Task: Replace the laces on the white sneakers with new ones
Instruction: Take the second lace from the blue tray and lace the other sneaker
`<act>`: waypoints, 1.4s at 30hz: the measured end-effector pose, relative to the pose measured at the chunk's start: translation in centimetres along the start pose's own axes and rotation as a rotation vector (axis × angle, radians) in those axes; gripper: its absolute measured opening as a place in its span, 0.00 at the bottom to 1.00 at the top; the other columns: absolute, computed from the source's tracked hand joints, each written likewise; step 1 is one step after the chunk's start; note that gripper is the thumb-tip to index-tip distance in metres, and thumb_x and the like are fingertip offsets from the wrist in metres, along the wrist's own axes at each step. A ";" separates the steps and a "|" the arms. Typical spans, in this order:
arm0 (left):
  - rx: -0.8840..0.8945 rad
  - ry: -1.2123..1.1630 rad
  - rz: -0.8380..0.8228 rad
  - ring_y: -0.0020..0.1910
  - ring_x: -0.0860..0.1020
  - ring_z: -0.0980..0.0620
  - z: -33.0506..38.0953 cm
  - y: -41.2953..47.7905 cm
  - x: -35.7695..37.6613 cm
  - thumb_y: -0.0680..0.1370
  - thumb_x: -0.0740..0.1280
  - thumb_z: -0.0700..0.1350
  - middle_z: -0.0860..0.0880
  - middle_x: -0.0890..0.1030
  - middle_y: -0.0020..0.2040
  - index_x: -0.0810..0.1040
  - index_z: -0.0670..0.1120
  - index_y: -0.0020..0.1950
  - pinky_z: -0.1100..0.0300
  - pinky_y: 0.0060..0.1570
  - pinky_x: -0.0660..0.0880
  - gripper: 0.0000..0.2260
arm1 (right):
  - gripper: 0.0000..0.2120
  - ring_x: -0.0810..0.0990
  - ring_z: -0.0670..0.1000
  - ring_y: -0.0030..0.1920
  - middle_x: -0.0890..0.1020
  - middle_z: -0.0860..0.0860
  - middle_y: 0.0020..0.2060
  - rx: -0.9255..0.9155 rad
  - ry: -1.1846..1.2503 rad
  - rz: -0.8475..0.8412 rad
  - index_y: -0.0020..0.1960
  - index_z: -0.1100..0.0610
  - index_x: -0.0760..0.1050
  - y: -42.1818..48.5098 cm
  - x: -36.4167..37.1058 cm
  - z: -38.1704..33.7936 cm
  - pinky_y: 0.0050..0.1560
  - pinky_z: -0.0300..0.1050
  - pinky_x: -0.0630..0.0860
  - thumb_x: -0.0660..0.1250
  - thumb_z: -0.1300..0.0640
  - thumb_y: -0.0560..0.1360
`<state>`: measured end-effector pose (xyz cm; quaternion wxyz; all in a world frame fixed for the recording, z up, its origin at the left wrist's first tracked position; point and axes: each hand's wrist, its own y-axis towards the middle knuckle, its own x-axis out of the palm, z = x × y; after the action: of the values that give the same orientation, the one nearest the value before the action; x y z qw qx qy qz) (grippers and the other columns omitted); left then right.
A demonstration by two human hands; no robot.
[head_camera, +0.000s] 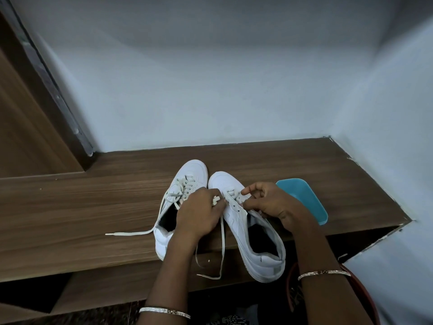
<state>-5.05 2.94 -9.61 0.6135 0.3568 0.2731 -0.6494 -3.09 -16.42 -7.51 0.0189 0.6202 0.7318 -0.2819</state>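
The wooden table (93, 207) carried the left sneaker (193, 171) and right sneaker (241, 225) side by side, with a blue tray (302, 198) beside them. The left hand (199, 213) gripped the right sneaker's lace (222, 240) in curled fingers (209, 195). The right hand (271, 204) pinched it at the eyelets.

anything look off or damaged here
The wooden shelf has chipped edging along its right side by the wall. The right sneaker seems to sit with its heel past the front edge, and its loose lace dangles over.
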 end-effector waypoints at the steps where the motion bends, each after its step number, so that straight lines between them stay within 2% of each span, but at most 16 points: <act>1: -0.027 -0.104 -0.002 0.41 0.76 0.49 0.0 0.1 -0.1 0.76 0.61 0.55 0.51 0.77 0.37 0.78 0.49 0.39 0.51 0.41 0.73 0.13 | 0.15 0.79 0.48 0.38 0.82 0.54 0.41 -0.008 -0.033 0.000 0.55 0.53 0.79 0.0 0.0 0.0 0.41 0.44 0.78 0.76 0.61 0.69; 3: -0.091 -0.297 0.044 0.36 0.75 0.50 0.3 0.1 -0.3 0.75 0.59 0.52 0.48 0.78 0.34 0.75 0.45 0.35 0.50 0.41 0.72 0.14 | 0.15 0.80 0.48 0.39 0.83 0.52 0.41 -0.030 -0.121 0.036 0.53 0.52 0.79 0.0 0.2 0.0 0.46 0.45 0.79 0.76 0.58 0.69; 6: -0.182 -0.495 0.043 0.35 0.77 0.52 0.8 0.2 -0.5 0.79 0.61 0.46 0.46 0.82 0.39 0.79 0.40 0.38 0.50 0.41 0.72 0.14 | 0.13 0.79 0.47 0.40 0.82 0.48 0.38 -0.082 -0.250 0.137 0.49 0.50 0.80 0.2 0.6 -0.1 0.45 0.43 0.78 0.76 0.52 0.67; 9: -0.262 -0.662 0.014 0.20 0.68 0.58 1.0 0.1 -0.8 0.80 0.59 0.43 0.51 0.80 0.30 0.74 0.42 0.33 0.58 0.28 0.63 0.16 | 0.10 0.80 0.47 0.38 0.80 0.46 0.33 -0.114 -0.286 0.193 0.44 0.50 0.81 0.3 0.8 -0.1 0.46 0.46 0.79 0.76 0.51 0.64; 11: -0.297 -0.766 0.003 0.18 0.62 0.56 1.0 0.1 -0.8 0.81 0.57 0.43 0.52 0.82 0.31 0.72 0.43 0.34 0.63 0.25 0.59 0.16 | 0.08 0.80 0.47 0.37 0.80 0.45 0.31 -0.124 -0.285 0.212 0.41 0.50 0.82 0.4 1.0 -0.1 0.46 0.47 0.80 0.76 0.51 0.63; 13: -0.300 -0.833 -0.004 0.18 0.61 0.54 1.0 0.1 -0.7 0.81 0.57 0.42 0.49 0.86 0.41 0.71 0.43 0.35 0.64 0.24 0.59 0.15 | 0.06 0.79 0.46 0.36 0.80 0.45 0.30 -0.137 -0.304 0.234 0.40 0.52 0.84 0.4 1.2 -0.1 0.43 0.44 0.78 0.76 0.52 0.65; 15: -0.304 -0.876 -0.007 0.18 0.62 0.55 1.3 0.0 -0.5 0.82 0.58 0.43 0.48 0.86 0.44 0.73 0.43 0.36 0.64 0.25 0.59 0.15 | 0.03 0.79 0.45 0.35 0.81 0.44 0.29 -0.158 -0.323 0.272 0.39 0.53 0.85 0.4 1.2 -0.1 0.40 0.41 0.76 0.76 0.53 0.67; 18: -0.315 -0.885 0.025 0.20 0.65 0.55 1.4 0.0 -0.4 0.83 0.59 0.46 0.54 0.82 0.30 0.81 0.42 0.42 0.61 0.27 0.63 0.16 | 0.03 0.82 0.47 0.37 0.82 0.45 0.29 -0.160 -0.300 0.379 0.37 0.53 0.85 0.6 1.2 0.0 0.38 0.41 0.75 0.75 0.56 0.69; 20: -0.273 -0.754 0.133 0.24 0.70 0.53 0.9 0.1 -0.1 0.83 0.60 0.49 0.55 0.76 0.25 0.83 0.46 0.44 0.58 0.30 0.70 0.16 | 0.03 0.82 0.48 0.38 0.83 0.46 0.30 -0.156 -0.247 0.458 0.37 0.53 0.85 0.8 1.2 0.1 0.39 0.41 0.76 0.74 0.57 0.69; 23: -0.161 -0.567 0.340 0.33 0.77 0.47 0.3 0.2 0.0 0.83 0.59 0.53 0.50 0.82 0.38 0.78 0.50 0.48 0.46 0.40 0.77 0.12 | 0.04 0.83 0.48 0.38 0.84 0.47 0.31 -0.192 -0.211 0.526 0.36 0.53 0.84 1.0 1.5 0.0 0.41 0.42 0.78 0.73 0.58 0.70; 26: -0.213 -0.750 0.398 0.33 0.75 0.50 0.8 0.2 -0.5 0.83 0.58 0.55 0.51 0.83 0.46 0.78 0.52 0.50 0.50 0.40 0.75 0.11 | 0.02 0.82 0.45 0.37 0.84 0.45 0.33 -0.269 -0.190 0.515 0.38 0.51 0.83 1.4 1.9 -0.1 0.45 0.46 0.81 0.73 0.57 0.70; 29: -0.303 -0.915 0.392 0.30 0.72 0.56 1.3 0.2 -1.3 0.82 0.62 0.53 0.52 0.83 0.42 0.78 0.49 0.51 0.55 0.37 0.72 0.10 | 0.02 0.80 0.43 0.37 0.83 0.43 0.37 -0.370 -0.151 0.530 0.43 0.51 0.83 1.9 2.3 -0.4 0.45 0.47 0.80 0.73 0.57 0.71; 33: -0.133 -0.653 0.284 0.31 0.78 0.55 0.8 0.0 -1.1 0.83 0.58 0.58 0.49 0.83 0.34 0.81 0.46 0.42 0.54 0.38 0.75 0.21 | 0.06 0.77 0.41 0.43 0.81 0.43 0.46 -0.450 -0.182 0.529 0.50 0.52 0.82 2.1 3.1 -0.2 0.47 0.38 0.74 0.72 0.57 0.73; 36: -0.055 -0.356 0.169 0.32 0.79 0.49 0.3 0.1 0.1 0.81 0.50 0.66 0.48 0.80 0.29 0.77 0.45 0.35 0.48 0.39 0.76 0.31 | 0.10 0.79 0.45 0.49 0.81 0.45 0.50 -0.385 -0.264 0.449 0.54 0.52 0.80 2.4 3.5 0.2 0.53 0.43 0.76 0.71 0.58 0.73; 38: -0.028 -0.178 0.159 0.35 0.80 0.48 0.3 0.3 1.0 0.82 0.50 0.62 0.49 0.81 0.31 0.78 0.47 0.39 0.49 0.40 0.76 0.26 | 0.12 0.81 0.47 0.47 0.82 0.46 0.50 -0.313 -0.237 0.411 0.55 0.53 0.80 2.4 3.4 0.2 0.53 0.45 0.78 0.71 0.60 0.72; 42: -0.059 -0.012 0.310 0.42 0.79 0.41 0.5 1.9 1.7 0.83 0.57 0.43 0.43 0.82 0.42 0.77 0.43 0.53 0.51 0.41 0.72 0.10 | 0.12 0.81 0.43 0.41 0.83 0.46 0.45 -0.286 -0.165 0.406 0.54 0.53 0.80 2.5 2.7 0.5 0.44 0.34 0.75 0.71 0.61 0.71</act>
<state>-3.19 1.36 -10.51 0.7182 0.3726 0.2300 -0.5407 -1.57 -14.01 -9.96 0.2219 0.7204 0.6207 -0.2157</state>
